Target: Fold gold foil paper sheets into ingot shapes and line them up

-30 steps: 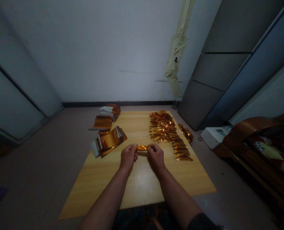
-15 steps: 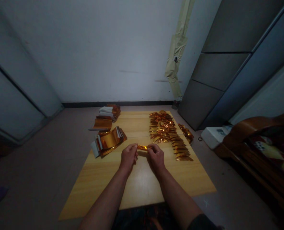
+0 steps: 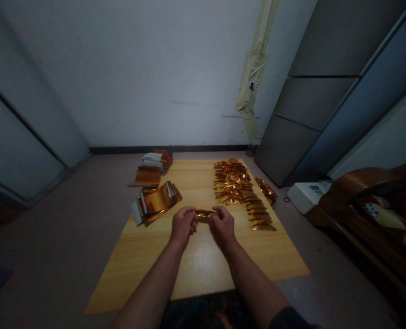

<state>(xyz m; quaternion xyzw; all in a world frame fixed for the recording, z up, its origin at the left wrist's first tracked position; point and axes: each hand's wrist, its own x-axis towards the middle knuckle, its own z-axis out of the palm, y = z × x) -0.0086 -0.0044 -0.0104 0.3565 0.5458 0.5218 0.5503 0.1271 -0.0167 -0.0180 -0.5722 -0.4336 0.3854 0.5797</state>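
Note:
Between my two hands is a folded piece of gold foil paper, a narrow boat-like strip held just over the table. My left hand pinches its left end, and my right hand grips the right end with thumb and fingers. To the left lies a stack of gold foil sheets with pale backs, curled and loosely piled. Rows of folded gold foil pieces overlap one another on the right side, the nearest row running toward me.
The wooden tabletop stands before a white wall. More foil sheets lie at its far left corner. Beyond the right edge are a heap of foil pieces, a white box, a grey refrigerator and a carved wooden seat.
The foil strip between my hands has turned or opened a little, showing a darker, wider hollow face instead of a bright narrow one. Both hands stay almost in place.

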